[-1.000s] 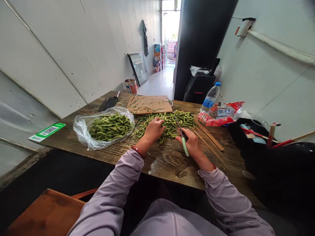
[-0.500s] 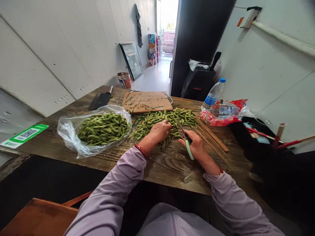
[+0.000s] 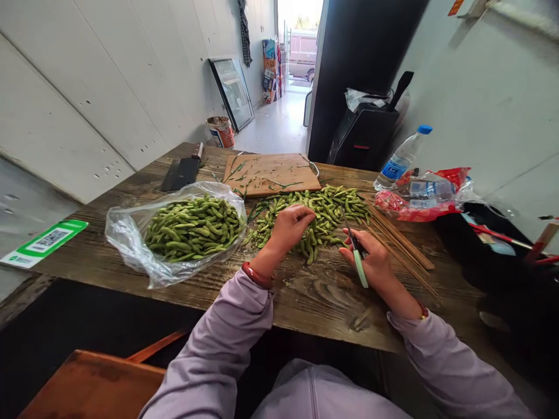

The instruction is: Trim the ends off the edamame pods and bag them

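Observation:
A loose heap of green edamame pods (image 3: pixel 323 212) lies in the middle of the wooden table (image 3: pixel 323 297). My left hand (image 3: pixel 292 226) rests on the near side of the heap, fingers curled down among the pods. My right hand (image 3: pixel 373 261) is closed round the green handles of a pair of scissors (image 3: pixel 356 250), blades pointing away toward the heap. A clear plastic bag (image 3: pixel 131 238) to the left holds many more edamame pods (image 3: pixel 194 226).
Behind the heap lies a wooden cutting board (image 3: pixel 271 173) with green trimmings and a cleaver (image 3: pixel 182 171). Bamboo skewers (image 3: pixel 399 238) lie right of my hand. A water bottle (image 3: pixel 402 158), a red-and-clear bag (image 3: pixel 425 195) and a dark bin (image 3: pixel 364 135) stand at the right.
The view has swung left, so everything sits further right in frame. My left hand has curled tighter into the pods; my right hand keeps hold of the scissors.

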### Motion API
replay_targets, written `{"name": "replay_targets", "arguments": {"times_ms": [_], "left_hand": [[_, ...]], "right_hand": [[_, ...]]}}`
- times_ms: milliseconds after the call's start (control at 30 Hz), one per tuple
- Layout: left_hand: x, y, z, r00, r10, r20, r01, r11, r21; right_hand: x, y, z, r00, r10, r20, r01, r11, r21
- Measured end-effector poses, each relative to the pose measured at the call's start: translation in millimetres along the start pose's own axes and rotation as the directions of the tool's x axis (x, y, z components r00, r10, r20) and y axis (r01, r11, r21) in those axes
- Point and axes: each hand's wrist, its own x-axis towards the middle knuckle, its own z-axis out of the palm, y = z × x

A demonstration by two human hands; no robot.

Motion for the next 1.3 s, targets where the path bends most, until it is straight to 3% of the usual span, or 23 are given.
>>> {"name": "replay_targets", "arguments": {"times_ms": [100,200,400,567,767,1033,1133,1200,1300], "left_hand": [[-0.2,6.1,0.0,0.979,-0.191,0.064,0.201,0.899,-0.389],[-0.5,9.6,0.2,0.948,-0.268,0.174,0.318,0.731,-0.603],[0.3,11.2,0.3,0.929,-0.303,0.214,0.363,0.622,-0.694],[-1.3,11.5,-0.6,0.934,-0.297,0.198,0.346,0.623,-0.702],[-2.8,14.7,-1.8,0.937,-0.311,0.158,0.336,0.683,-0.649],[1.4,7.4,-3.7,0.937,-0.325,0.126,0.338,0.758,-0.558],[1.7,4.4,-4.7,0.945,-0.295,0.145,0.327,0.880,-0.344],[2.7,1.5,-6.1,0.968,-0.213,0.134,0.226,0.970,-0.088],[4.9,-5.6,-6.5,0.985,-0.102,0.141,0.063,0.965,0.254]], "right_hand": [[-0.5,-3.3,2.6,1.000,0.026,0.013,-0.026,1.000,0.007],[3.6,-10.1,4.3,0.999,0.049,0.017,-0.049,0.999,0.001],[19.9,-24.7,5.4,0.991,-0.061,0.118,0.060,0.998,0.014],[15.3,-14.3,12.6,1.000,-0.010,-0.012,0.010,1.000,-0.008],[8.5,0.6,12.5,1.000,-0.014,-0.002,0.014,0.999,-0.034],[9.6,0.9,8.5,1.000,0.009,-0.019,-0.010,0.999,-0.051],[9.9,-0.1,7.8,1.000,0.023,-0.019,-0.024,0.998,-0.055],[10.4,-0.7,7.6,1.000,0.014,-0.026,-0.015,0.998,-0.058],[11.0,-1.7,8.2,1.000,-0.012,-0.020,0.011,0.998,-0.056]]}}
